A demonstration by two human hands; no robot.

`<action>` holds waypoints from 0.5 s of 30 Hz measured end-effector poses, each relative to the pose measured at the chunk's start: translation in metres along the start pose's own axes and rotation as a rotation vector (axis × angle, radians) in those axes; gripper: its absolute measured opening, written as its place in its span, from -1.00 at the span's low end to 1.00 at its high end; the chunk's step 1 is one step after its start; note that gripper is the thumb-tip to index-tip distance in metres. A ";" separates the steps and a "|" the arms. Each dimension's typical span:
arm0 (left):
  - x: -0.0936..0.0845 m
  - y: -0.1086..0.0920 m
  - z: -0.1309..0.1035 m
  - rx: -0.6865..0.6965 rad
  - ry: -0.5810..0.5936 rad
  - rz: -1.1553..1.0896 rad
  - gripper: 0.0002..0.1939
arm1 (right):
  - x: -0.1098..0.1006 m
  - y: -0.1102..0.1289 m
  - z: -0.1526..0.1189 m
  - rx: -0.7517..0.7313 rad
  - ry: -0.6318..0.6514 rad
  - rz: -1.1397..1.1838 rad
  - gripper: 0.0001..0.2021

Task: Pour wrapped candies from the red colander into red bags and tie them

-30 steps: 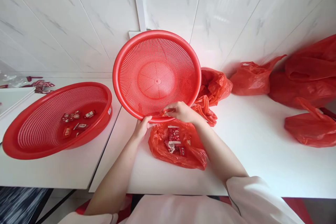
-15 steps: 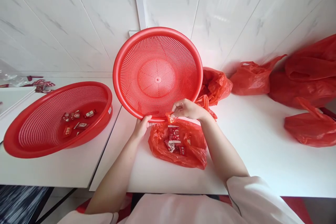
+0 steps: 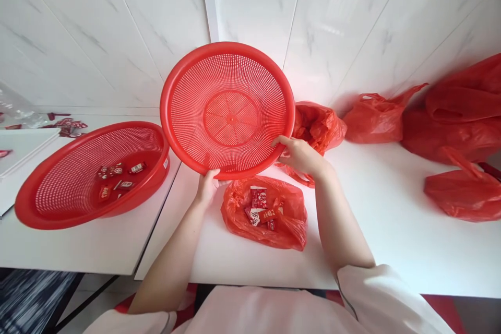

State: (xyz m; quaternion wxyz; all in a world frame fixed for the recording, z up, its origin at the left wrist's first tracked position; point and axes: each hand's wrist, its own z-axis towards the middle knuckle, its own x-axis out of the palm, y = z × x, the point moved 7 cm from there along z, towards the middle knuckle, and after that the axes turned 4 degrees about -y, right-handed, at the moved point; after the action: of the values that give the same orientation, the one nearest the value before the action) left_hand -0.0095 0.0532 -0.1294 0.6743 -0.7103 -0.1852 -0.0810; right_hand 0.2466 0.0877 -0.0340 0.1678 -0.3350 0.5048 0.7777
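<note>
A round red mesh basket (image 3: 230,109) is tilted up with its inside facing me, and no packets show in it. My left hand (image 3: 209,185) grips its lower left rim, thumb on the inside. My right hand (image 3: 299,155) is at the lower right rim, fingers wrapped round the edge. Below the basket lies an open red plastic bag (image 3: 287,219) with several small wrapped packets (image 3: 259,198) inside, an orange-red packet (image 3: 268,214) among them.
Another red basket (image 3: 70,177) with several packets rests on the left table. A white tray (image 3: 23,146) is at the far left. Along the tiled wall sit red bags (image 3: 378,120), one crumpled bag (image 3: 323,128) behind my right hand. A seam (image 3: 156,222) divides the tables.
My right hand has let go of an orange-red packet, which now lies in the bag, and moved up right onto the basket's rim. The held basket has shifted slightly left.
</note>
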 end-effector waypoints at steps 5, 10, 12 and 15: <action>0.008 -0.028 -0.014 -0.098 0.255 0.087 -0.50 | -0.025 0.028 -0.003 -0.121 -0.266 -0.144 -0.71; -0.053 -0.074 -0.056 0.040 -0.066 0.507 -0.20 | -0.056 0.026 -0.015 -0.108 -0.464 -0.154 -0.70; -0.095 -0.092 -0.081 0.116 -0.409 0.720 -0.10 | -0.070 0.022 -0.021 -0.094 -0.570 -0.145 -0.67; -0.148 -0.113 -0.115 0.097 -0.823 1.125 -0.06 | -0.090 0.015 -0.032 -0.067 -0.714 -0.149 -0.66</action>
State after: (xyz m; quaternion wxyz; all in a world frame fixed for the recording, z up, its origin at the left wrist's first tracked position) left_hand -0.1720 -0.0805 -0.0696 0.5196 -0.6403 -0.0330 0.5647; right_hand 0.3137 0.0593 0.0304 0.3784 -0.0835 0.3631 0.8473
